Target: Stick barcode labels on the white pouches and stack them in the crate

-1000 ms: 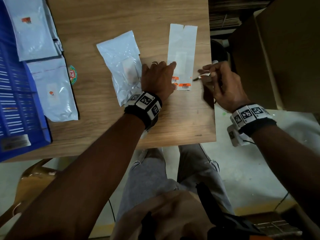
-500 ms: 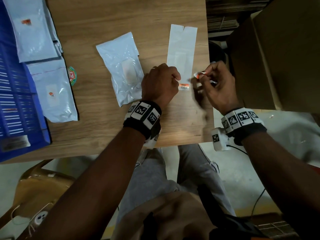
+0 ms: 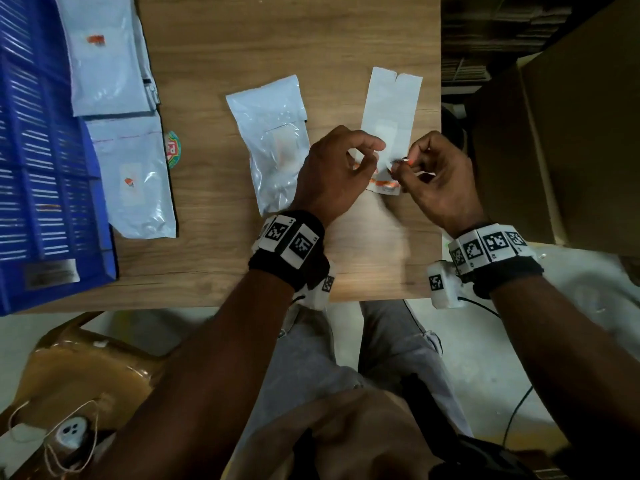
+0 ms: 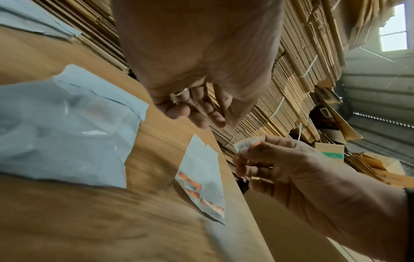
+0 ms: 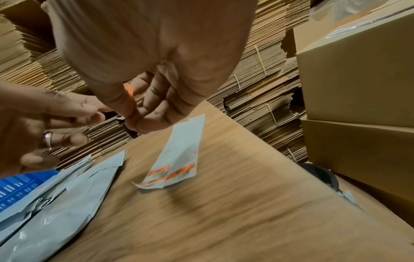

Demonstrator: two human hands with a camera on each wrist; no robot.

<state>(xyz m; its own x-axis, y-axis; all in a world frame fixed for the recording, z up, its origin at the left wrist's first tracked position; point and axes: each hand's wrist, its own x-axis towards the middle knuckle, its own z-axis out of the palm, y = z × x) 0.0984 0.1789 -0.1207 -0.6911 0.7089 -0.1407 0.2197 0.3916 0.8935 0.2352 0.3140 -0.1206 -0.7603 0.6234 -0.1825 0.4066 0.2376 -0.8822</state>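
Observation:
My right hand [image 3: 404, 165] pinches a small orange-and-white barcode label [image 4: 246, 144] between thumb and fingers, just above the table. My left hand [image 3: 372, 155] hovers close beside it with fingers loosely curled and nothing in them. Under both hands lies the white label sheet [image 3: 391, 105], with a few orange labels [image 5: 170, 173] at its near end. A white pouch [image 3: 273, 143] lies flat to the left of my left hand. The blue crate [image 3: 34, 140] stands at the table's left edge.
Two more white pouches [image 3: 104, 53] [image 3: 135, 174] with small orange marks lie over the crate's right rim. A large cardboard box [image 3: 571, 133] stands right of the wooden table [image 3: 242, 46]. Flat cardboard stacks [image 4: 302, 70] rise behind.
My left hand has lifted off the label sheet and its fingers have curled. My right hand, holding the peeled label, has come in from the right to meet it over the sheet.

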